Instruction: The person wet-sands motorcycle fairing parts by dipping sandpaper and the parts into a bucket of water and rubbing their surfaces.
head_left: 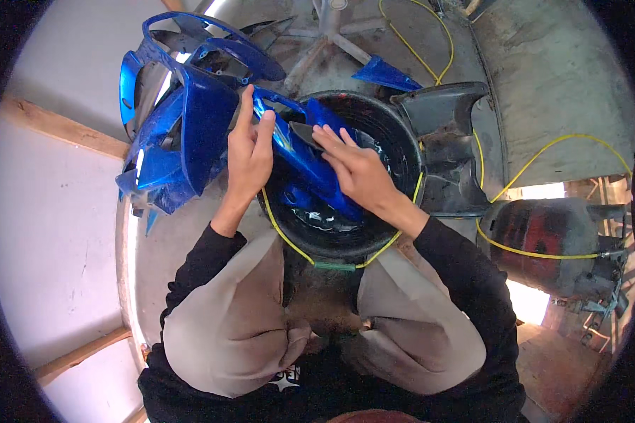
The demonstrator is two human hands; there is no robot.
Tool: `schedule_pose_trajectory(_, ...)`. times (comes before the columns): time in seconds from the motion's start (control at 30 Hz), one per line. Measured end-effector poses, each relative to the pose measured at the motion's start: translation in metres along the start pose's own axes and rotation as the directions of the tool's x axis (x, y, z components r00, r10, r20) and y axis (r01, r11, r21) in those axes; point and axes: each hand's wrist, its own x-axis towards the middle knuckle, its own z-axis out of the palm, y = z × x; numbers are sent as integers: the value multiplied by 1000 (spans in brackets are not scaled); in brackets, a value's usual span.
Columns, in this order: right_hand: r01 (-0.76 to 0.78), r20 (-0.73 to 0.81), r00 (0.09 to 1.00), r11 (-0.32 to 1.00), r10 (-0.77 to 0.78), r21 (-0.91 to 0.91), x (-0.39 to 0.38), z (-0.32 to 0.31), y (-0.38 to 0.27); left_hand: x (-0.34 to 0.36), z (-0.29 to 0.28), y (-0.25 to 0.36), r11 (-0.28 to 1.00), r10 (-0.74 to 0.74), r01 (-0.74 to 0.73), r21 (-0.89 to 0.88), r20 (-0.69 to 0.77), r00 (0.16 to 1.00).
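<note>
A glossy blue motorcycle fairing panel [305, 161] slants across a round black tub [331, 248], its lower end down near the water inside. At the panel's upper left edge is my left hand [250, 154], with thumb and index finger stretched along it, holding it steady. Over the panel's middle lies my right hand [360, 171], fingers together and nearly flat. Under its fingertips a dark grey piece of sandpaper [304, 133] pokes out against the blue surface. Its far part is hidden beneath the fingers.
More blue fairing panels [208, 134] are stacked left of the tub. A small blue piece [386, 73] lies beyond it. Dark plastic parts [444, 144] stand at the right. A yellow hose [543, 252] runs by a worn red-and-black tank [543, 229]. White wall [56, 204] bounds the left.
</note>
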Motion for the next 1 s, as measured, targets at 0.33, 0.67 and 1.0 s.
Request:
schedule_pose_trajectory(0.33,32,-13,999,998,-32,55,10,-4,4,0,-1,-1,1000,-5,5,-10,13,1000)
schedule_pose_trajectory(0.67,-22,-65,997,996,28,86,22,2,9,-7,6,2,1000,-29,29,2,17,999)
schedule_pose_trajectory(1.0,37,52,998,986,-46,163,-20,-15,-11,-3,-2,1,999,-33,31,25,69,997)
